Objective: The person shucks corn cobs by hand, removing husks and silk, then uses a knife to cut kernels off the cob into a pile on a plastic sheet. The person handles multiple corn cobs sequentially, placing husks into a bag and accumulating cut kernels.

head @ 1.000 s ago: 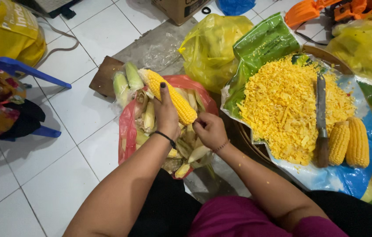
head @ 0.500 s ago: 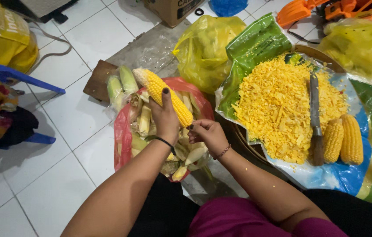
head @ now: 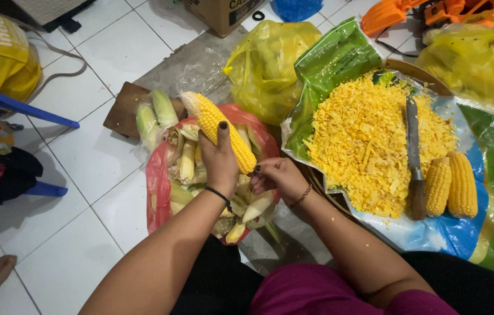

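Gripping a peeled corn cob (head: 220,131), the left hand (head: 219,163) is clenched around its lower half and holds it tilted over a red bag (head: 156,175) filled with husks (head: 185,160). At the cob's lower end, the right hand (head: 276,175) has its fingers pinched together in a closed grip; what they grasp cannot be told. Both hands work above a white tiled floor (head: 83,157). Left of the bag, unpeeled green ears (head: 155,114) rest on a wooden board (head: 121,111). Behind the cob stands a yellow bag (head: 264,64). To the right, a tray (head: 416,70) carries a heap of cut kernels (head: 363,140), a knife (head: 413,157) and two peeled cobs (head: 451,185).
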Motion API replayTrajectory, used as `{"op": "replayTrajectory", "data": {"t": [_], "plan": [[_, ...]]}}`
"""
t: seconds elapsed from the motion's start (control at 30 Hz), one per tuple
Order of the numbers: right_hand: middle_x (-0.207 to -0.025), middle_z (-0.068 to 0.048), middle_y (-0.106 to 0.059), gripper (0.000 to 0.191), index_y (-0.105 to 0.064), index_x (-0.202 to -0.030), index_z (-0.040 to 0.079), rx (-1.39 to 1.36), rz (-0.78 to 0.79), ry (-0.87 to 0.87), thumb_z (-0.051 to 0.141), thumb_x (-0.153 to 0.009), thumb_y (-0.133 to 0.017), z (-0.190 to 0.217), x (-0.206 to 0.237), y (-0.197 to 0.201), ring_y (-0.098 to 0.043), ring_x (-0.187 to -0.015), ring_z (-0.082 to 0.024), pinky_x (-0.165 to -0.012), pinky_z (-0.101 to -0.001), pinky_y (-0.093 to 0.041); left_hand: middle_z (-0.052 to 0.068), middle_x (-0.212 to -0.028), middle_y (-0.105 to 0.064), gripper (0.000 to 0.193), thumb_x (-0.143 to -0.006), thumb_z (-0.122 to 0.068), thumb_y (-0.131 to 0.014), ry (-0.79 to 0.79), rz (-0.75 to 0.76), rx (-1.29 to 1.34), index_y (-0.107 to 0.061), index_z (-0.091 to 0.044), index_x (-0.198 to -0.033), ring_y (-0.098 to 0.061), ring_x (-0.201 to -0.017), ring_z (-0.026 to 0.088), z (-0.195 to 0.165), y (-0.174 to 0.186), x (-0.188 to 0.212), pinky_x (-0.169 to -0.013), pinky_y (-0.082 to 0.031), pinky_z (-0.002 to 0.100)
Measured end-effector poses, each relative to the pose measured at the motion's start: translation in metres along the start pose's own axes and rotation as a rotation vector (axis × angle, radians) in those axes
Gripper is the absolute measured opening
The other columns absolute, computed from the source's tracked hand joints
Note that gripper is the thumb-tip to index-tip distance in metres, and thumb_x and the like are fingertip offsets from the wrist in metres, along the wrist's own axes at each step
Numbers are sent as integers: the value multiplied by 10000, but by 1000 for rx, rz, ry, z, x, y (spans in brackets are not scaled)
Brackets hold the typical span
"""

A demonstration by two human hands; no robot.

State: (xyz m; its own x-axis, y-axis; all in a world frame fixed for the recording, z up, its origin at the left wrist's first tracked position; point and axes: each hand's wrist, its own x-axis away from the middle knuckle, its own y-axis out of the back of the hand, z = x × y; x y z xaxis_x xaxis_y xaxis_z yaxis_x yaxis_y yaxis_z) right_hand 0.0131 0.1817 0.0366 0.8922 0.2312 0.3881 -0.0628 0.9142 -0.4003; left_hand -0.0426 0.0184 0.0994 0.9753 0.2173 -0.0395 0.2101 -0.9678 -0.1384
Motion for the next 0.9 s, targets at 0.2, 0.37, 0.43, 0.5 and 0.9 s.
{"op": "replayTrajectory", "data": {"t": [0.2, 0.37, 0.43, 0.5, 0.9], "plan": [[-800, -133, -747, 168, -703, -978, -33, -20, -37, -58, 92, -947, -595, 6, 1, -6, -725, -643, -197, -677, -373, -646, 70, -1047, -590, 553, -1003, -502, -614, -7, 17, 54, -510, -7, -1226, -567, -917, 162, -2, -1, 0, -835, -506, 328], [-669, -73, -663, 134, -624, -808, 27, -170, -73, -161, 106, -914, -608, 2, 0, -7, -671, -567, -168, -639, -420, -655, 84, -1091, -598, 639, -1006, -580, -587, -137, 22, -67, -495, -1, -1259, -582, -978, 190, 1, -4, 9, -904, -497, 347], [-646, -66, -646, 154, -616, -783, 39, -179, -46, -151, 118, -916, -611, -1, -1, -6, -655, -550, -162, -633, -408, -648, 91, -1122, -595, 692, -990, -607, -582, -161, 33, -81, -475, 4, -1296, -587, -996, 201, 2, -6, 14, -918, -494, 355], [-643, -60, -634, 158, -618, -779, 41, -167, -39, -121, 110, -922, -614, -6, -1, -5, -635, -548, -153, -638, -395, -639, 97, -1129, -602, 706, -994, -617, -567, -155, 33, -112, -471, 9, -1304, -600, -1009, 205, 2, -7, 15, -927, -493, 354], [-806, -83, -680, 109, -647, -914, -2, -160, 11, 74, 17, -911, -539, -17, -4, 0, -635, -641, -146, -709, -373, -623, 42, -982, -561, 561, -1011, -526, -527, 203, -57, 246, -502, -22, -1257, -552, -843, 152, -3, -7, -2, -751, -493, 329]]}}
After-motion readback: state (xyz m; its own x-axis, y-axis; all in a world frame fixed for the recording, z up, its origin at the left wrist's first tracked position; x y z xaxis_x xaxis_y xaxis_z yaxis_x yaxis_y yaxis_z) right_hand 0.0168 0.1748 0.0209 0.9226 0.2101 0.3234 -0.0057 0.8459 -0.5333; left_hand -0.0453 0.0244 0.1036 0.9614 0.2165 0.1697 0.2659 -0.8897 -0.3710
